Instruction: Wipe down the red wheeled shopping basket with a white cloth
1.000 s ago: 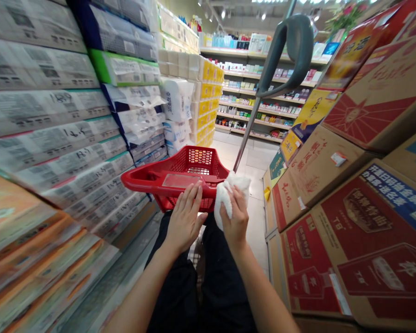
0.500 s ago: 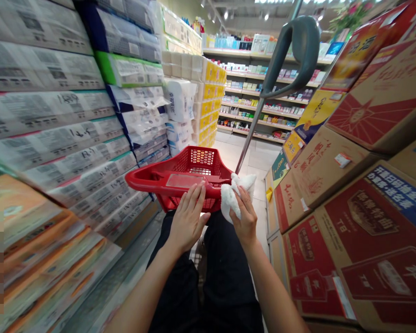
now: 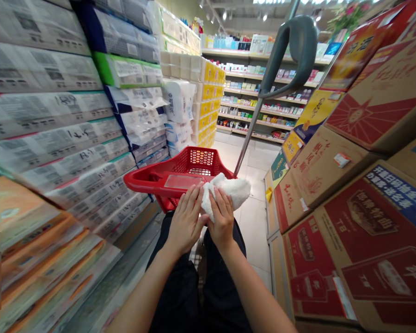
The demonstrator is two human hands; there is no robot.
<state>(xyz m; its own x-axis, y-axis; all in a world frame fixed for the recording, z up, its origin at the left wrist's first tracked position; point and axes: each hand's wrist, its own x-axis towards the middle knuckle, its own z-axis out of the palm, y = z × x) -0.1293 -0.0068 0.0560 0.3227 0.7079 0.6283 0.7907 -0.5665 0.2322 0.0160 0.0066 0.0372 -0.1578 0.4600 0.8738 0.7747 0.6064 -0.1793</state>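
Observation:
A red plastic shopping basket (image 3: 149,179) stands on the aisle floor in front of me, its grey pull handle (image 3: 291,51) raised up to the right. My left hand (image 3: 185,219) lies flat against the basket's near rim, fingers stretched out. My right hand (image 3: 222,217) presses a crumpled white cloth (image 3: 230,190) onto the same rim, right beside my left hand, its fingers laid over the cloth.
Shrink-wrapped packs of tissue and paper goods (image 3: 55,138) are stacked high on my left. Red and brown cardboard boxes (image 3: 350,194) are piled on my right. The narrow tiled aisle (image 3: 253,217) runs ahead to shelves of small goods (image 3: 260,111).
My right hand has slid the white cloth leftward along the basket rim until it touches my left hand. The left hand has stayed on the rim.

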